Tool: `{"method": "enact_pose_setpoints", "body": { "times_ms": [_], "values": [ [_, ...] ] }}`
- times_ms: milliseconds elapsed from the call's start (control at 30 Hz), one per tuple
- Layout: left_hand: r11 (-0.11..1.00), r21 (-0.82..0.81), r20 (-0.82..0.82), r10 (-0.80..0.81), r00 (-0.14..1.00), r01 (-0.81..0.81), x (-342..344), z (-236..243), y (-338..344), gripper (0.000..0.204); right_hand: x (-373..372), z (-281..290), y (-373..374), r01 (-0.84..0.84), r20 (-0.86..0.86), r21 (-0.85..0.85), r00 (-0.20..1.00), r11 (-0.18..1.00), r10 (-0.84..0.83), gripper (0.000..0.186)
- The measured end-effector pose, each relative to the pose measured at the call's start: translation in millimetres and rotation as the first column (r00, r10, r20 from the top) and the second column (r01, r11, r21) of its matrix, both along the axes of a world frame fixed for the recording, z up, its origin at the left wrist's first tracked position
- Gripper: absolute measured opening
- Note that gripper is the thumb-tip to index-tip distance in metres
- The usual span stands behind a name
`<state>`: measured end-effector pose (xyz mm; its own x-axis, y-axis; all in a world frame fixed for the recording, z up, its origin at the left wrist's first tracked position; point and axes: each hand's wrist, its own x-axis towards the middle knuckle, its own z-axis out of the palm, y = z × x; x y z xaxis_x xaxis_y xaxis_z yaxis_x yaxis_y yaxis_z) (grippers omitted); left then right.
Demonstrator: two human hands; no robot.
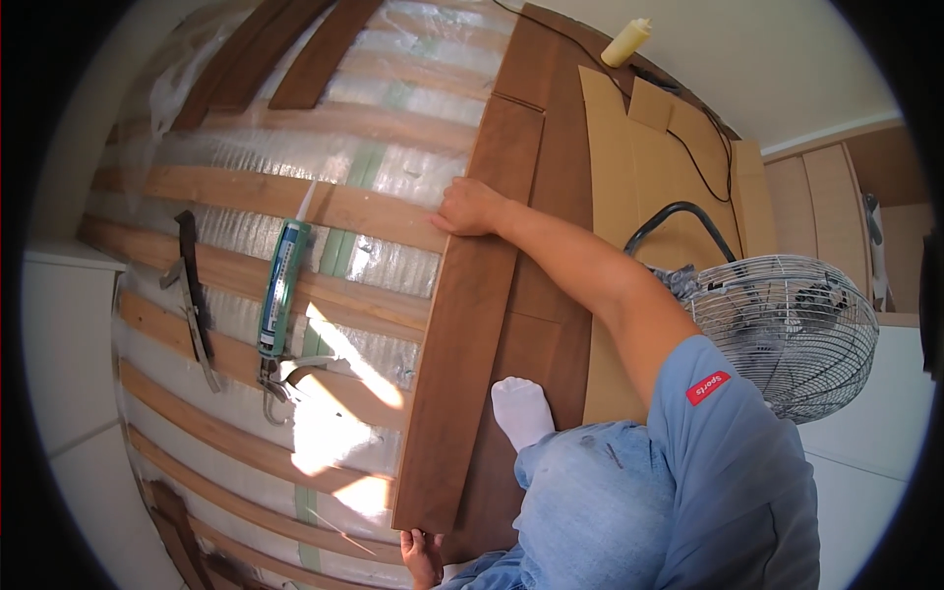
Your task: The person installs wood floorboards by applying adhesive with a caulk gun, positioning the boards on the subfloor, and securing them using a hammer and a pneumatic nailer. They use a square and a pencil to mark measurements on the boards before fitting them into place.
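A long brown floorboard (457, 324) lies along the left edge of the laid brown flooring. My right hand (472, 207) reaches across it, its fingers curled over the board's left edge. Beside the near end of the same board is my left hand (421, 556), fingertips against the end and the rest partly cut off by the picture's lower edge. Left of the board, a caulking gun (272, 369) with a green cartridge (283, 285) rests across the wooden joists (226, 251), nozzle pointing away. Farther left lies a dark metal bar-like tool (190, 295).
Silvery, clear sheeting (344, 231) shows between the joists. Loose brown boards (320, 59) lie at the far left. To the right are cardboard (629, 167), a wire-caged fan (787, 334), a dark cable (730, 162) and a pale yellow bottle (626, 42). My socked foot (521, 408) is on the flooring.
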<state>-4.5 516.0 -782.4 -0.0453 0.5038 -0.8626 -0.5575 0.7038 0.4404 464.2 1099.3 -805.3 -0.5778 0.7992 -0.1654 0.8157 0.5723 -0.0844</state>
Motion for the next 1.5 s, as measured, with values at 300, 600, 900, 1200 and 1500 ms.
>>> {"method": "enact_pose_setpoints", "body": {
  "times_ms": [300,600,900,1200,1500],
  "values": [
    [1.0,0.022,0.03,-0.013,0.999,0.012,5,7,8,0.032,5,5,-2,0.009,-0.127,0.015,0.992,1.0,-0.007,0.053],
    [0.999,0.044,0.024,0.004,1.0,-0.005,7,13,14,0.028,7,7,-8,0.078,-0.422,0.127,0.906,0.989,-0.017,0.034],
    [1.0,0.026,0.021,0.001,1.0,-0.002,19,30,33,0.027,14,0,-5,0.126,-0.46,0.107,0.886,0.986,-0.063,0.027],
    [0.988,0.006,-0.121,-0.152,0.981,0.154,24,38,54,0.025,5,-3,-15,0.196,-0.55,0.253,0.835,0.947,-0.026,0.012],
    [0.839,-0.144,-0.302,-0.542,0.784,0.525,9,14,73,0.031,25,13,11,0.298,-0.536,0.029,0.81,0.954,-0.237,0.025]
  ]
}}
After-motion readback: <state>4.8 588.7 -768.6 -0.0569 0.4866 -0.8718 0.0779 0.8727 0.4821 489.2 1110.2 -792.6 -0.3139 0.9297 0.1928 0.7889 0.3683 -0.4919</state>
